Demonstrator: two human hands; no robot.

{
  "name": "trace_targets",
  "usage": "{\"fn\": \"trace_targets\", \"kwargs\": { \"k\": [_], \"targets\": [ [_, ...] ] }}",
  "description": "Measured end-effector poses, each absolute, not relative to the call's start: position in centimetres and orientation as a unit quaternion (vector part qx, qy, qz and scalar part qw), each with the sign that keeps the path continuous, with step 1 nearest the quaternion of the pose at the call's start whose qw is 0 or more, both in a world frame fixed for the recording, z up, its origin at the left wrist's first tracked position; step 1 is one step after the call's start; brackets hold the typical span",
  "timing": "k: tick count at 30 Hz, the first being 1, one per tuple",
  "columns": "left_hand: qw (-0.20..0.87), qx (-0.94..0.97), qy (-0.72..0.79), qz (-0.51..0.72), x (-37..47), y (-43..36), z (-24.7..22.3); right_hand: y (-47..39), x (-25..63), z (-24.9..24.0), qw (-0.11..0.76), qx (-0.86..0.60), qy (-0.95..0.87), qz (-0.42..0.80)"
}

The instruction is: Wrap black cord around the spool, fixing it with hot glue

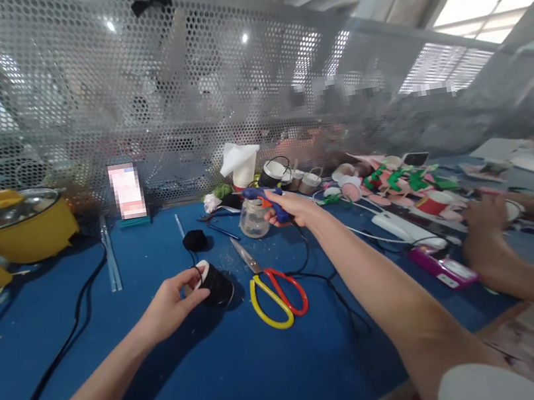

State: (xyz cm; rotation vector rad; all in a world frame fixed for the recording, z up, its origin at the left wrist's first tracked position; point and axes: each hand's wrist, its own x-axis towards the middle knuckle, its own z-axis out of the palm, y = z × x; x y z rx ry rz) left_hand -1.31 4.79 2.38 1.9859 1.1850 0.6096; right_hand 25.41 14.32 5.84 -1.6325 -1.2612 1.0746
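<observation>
My left hand (179,301) pinches the rim of a small black cup-shaped piece (218,286) with a white edge, tilted just above or on the table. Black cord runs from it toward a black ball of yarn (195,240). In my right hand (288,209) is a blue glue gun (266,193) with an orange trigger, its nozzle pointing left. The gun is at the top of a clear glass jar (253,221); whether it rests on the jar cannot be told. Between my hands lie scissors (272,298) with one yellow and one red handle, blades partly apart.
A yellow electric pot (25,229) with a glass lid stands left, near a phone (127,191). A perforated metal screen (171,94) rises behind the table. Craft pieces (395,184), a power strip (407,231) and a purple box (442,266) lie right, near a co-worker's hands (490,233).
</observation>
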Motion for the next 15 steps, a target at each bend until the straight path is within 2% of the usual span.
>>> {"fn": "trace_targets", "kwargs": {
  "k": [4, 6, 8, 9, 11, 13, 15],
  "targets": [
    [0.364, 0.771, 0.465, 0.239, -1.3, 4.7, 2.3, 13.2, 26.6, 6.6, 0.382, -0.697, -0.515, 0.322],
    [0.361, 0.770, 0.469, 0.239, -1.2, 4.7, 2.1, 11.9, 26.5, 7.1, 0.388, -0.714, -0.561, 0.161],
    [0.367, 0.768, 0.465, 0.242, -1.2, 4.6, 2.1, 10.1, 25.3, 7.3, 0.392, -0.667, -0.633, -0.002],
    [0.371, 0.767, 0.462, 0.245, -1.1, 4.6, 2.0, 9.1, 24.2, 7.1, 0.398, -0.622, -0.674, -0.016],
    [0.379, 0.766, 0.456, 0.250, -1.0, 4.5, 2.1, 7.5, 21.6, 6.5, 0.397, -0.520, -0.753, 0.064],
    [0.380, 0.767, 0.453, 0.250, -0.8, 4.2, 2.2, 6.5, 18.6, 5.6, 0.355, -0.441, -0.810, 0.154],
    [0.375, 0.772, 0.451, 0.245, -0.6, 4.0, 2.4, 6.5, 16.2, 4.7, 0.319, -0.429, -0.829, 0.166]
  ]
}}
